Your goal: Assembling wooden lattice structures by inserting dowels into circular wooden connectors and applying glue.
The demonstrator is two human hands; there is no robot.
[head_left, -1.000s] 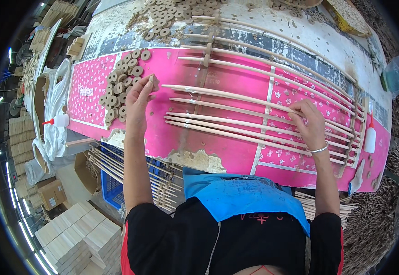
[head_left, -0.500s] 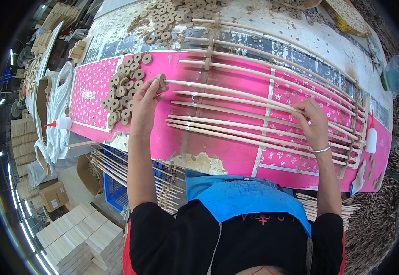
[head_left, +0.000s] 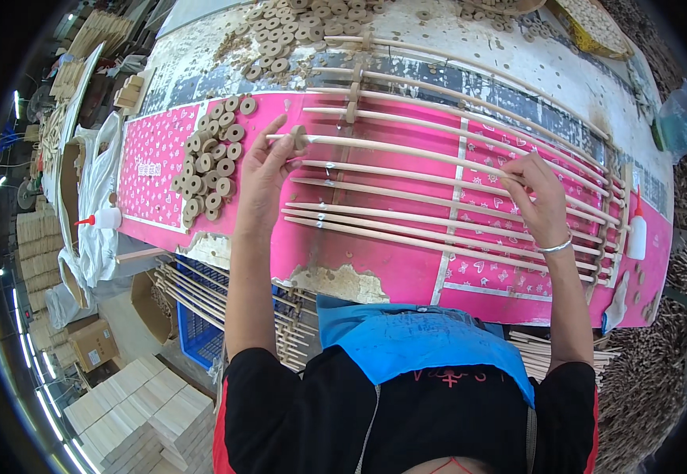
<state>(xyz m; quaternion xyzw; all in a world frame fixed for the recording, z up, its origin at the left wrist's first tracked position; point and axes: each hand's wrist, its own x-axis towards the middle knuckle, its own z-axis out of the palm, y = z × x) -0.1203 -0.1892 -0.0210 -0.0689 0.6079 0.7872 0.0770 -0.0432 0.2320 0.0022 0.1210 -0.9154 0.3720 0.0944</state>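
Observation:
Several long wooden sticks lie side by side across a pink patterned table cover (head_left: 375,261). My left hand (head_left: 263,175) pinches a small round wooden disc (head_left: 299,136) onto the left end of one stick (head_left: 407,148). My right hand (head_left: 539,197) grips the same stick further along its length. A pile of round wooden discs (head_left: 211,166) lies just left of my left hand. Sticks farther back carry discs threaded near their left ends (head_left: 353,93).
More discs (head_left: 312,24) are heaped at the table's far side. A white glue bottle (head_left: 636,231) stands at the right edge, another (head_left: 100,218) at the left. Below the table's front lie loose sticks over a blue crate (head_left: 201,332). Stacked wooden blocks (head_left: 134,411) sit lower left.
My left hand has risen from the disc pile to the stick's end with a disc in its fingers. My right hand has shifted slightly up along the stick.

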